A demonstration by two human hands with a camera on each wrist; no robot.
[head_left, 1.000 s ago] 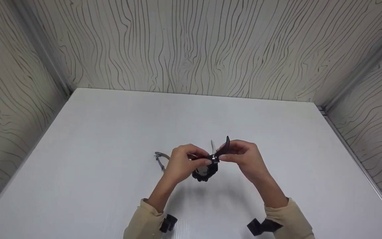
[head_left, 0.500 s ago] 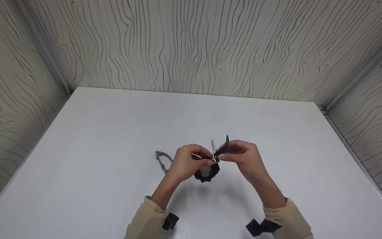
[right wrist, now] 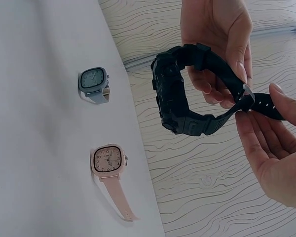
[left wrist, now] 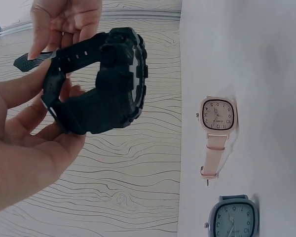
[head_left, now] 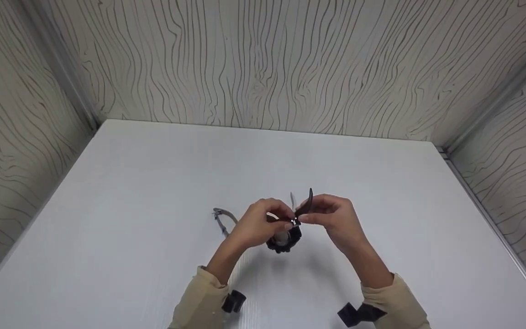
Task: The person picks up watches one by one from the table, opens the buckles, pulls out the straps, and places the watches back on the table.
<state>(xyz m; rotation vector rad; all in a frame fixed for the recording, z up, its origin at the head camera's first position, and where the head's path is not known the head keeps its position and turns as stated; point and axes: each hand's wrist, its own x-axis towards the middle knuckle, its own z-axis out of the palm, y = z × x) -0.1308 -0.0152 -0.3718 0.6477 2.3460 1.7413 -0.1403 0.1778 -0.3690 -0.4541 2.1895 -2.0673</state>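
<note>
A chunky black wristwatch (head_left: 283, 241) hangs between my two hands above the table, its strap bent into a loop. My left hand (head_left: 256, 222) pinches the strap at the metal buckle (right wrist: 248, 93). The thumb and fingers of my right hand (head_left: 334, 217) pinch the pierced free end (right wrist: 267, 105) of the strap, which passes through the buckle and sticks up beyond the fingers in the head view. Seen in the left wrist view, the watch case (left wrist: 123, 76) stands edge-on, its dial mostly turned away.
A pink square watch (left wrist: 218, 116) and a blue-grey square watch (right wrist: 92, 79) lie on the white table (head_left: 153, 183). In the head view my hands mostly hide them; a grey strap (head_left: 219, 221) shows left of my left hand. Wood-patterned panels (head_left: 263, 64) stand around the table.
My left hand has shifted slightly to the right, closer to my right hand, and the watch case went with it. The strap's free end stands a little more upright.
</note>
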